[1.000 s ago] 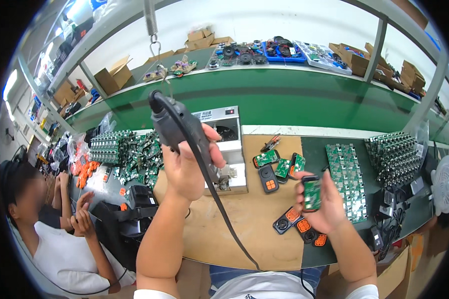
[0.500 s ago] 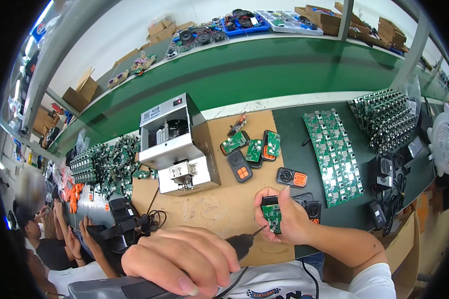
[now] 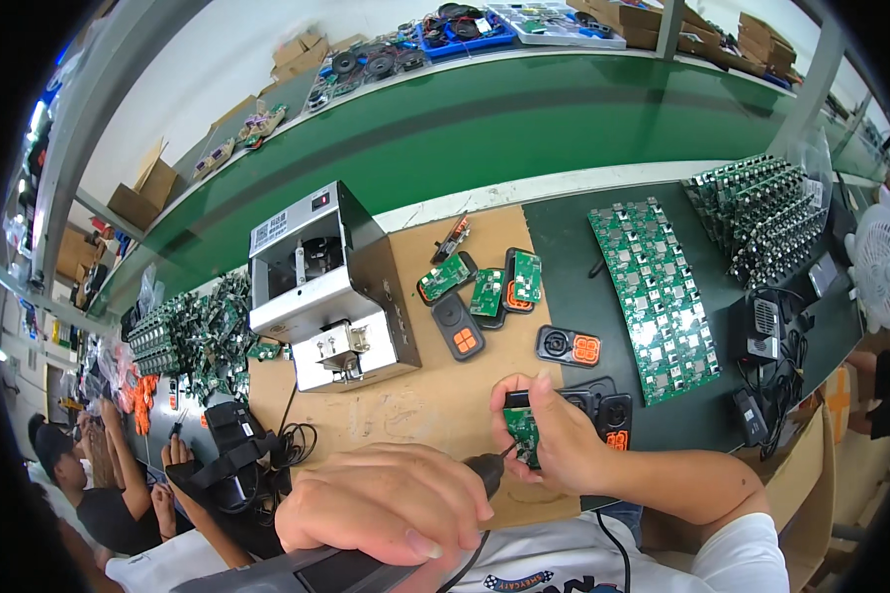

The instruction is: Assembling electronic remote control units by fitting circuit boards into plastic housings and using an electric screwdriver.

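My left hand (image 3: 391, 514) grips a dark electric screwdriver (image 3: 480, 472) close to the camera, its tip pointing right at a small green circuit board (image 3: 520, 432). My right hand (image 3: 554, 440) pinches that board, set in a black remote shell, just above the wooden work mat (image 3: 425, 395). Beside the right hand lie black remote shells with orange buttons (image 3: 613, 420). Further back on the mat are more remote halves with green boards (image 3: 485, 292) and a black remote with orange buttons (image 3: 457, 324).
A grey screw feeder machine (image 3: 331, 287) stands at the mat's back left. Green circuit board panels (image 3: 653, 287) and stacked boards (image 3: 761, 212) lie to the right, with a white fan (image 3: 880, 262). Piled boards (image 3: 193, 331) sit left. Another person (image 3: 79, 484) sits at lower left.
The view tilted down and the hands came closer. My left hand brought the screwdriver tip up to the board in my right hand, which shifted slightly left over the mat.
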Demonstrator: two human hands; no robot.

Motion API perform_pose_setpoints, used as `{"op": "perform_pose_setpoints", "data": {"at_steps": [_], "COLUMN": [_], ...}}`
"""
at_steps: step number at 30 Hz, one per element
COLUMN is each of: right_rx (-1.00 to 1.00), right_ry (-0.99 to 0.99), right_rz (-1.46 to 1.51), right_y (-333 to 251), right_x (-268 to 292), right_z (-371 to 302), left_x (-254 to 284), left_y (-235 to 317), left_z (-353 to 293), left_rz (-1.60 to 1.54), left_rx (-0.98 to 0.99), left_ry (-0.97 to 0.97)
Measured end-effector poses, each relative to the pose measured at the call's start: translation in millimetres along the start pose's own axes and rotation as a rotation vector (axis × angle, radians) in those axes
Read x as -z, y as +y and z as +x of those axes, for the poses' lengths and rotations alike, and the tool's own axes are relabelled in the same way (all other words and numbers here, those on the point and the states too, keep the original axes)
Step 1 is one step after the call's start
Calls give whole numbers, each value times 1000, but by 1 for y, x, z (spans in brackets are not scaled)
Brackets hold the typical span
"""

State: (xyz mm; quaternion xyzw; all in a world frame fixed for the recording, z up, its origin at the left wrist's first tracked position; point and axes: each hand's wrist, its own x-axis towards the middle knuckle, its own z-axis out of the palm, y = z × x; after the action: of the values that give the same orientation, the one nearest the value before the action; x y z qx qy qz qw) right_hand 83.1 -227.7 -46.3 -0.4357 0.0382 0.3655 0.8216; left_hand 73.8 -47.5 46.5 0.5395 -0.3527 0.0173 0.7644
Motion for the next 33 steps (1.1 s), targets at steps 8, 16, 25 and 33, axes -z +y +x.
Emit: {"op": "perform_pose_setpoints", "data": {"at_steps": [8, 16, 25, 33], "right_rx": [54, -3, 265, 414], "right_ry": [33, 10, -72, 8], "right_rz": [12, -21, 188, 158], "right_y": [2, 0, -41, -49], "right_x": [-2, 1, 28, 30], "right_z": [-4, -3, -7, -1], "left_x": [4, -2, 2, 11], "left_y": [-5, -12, -31, -76], "left_z": [-1, 9, 24, -110], "left_rz": [-46, -114, 321, 1004], "left_rx": [-30, -68, 84, 391], "left_ry": [-86, -26, 409, 440]}}
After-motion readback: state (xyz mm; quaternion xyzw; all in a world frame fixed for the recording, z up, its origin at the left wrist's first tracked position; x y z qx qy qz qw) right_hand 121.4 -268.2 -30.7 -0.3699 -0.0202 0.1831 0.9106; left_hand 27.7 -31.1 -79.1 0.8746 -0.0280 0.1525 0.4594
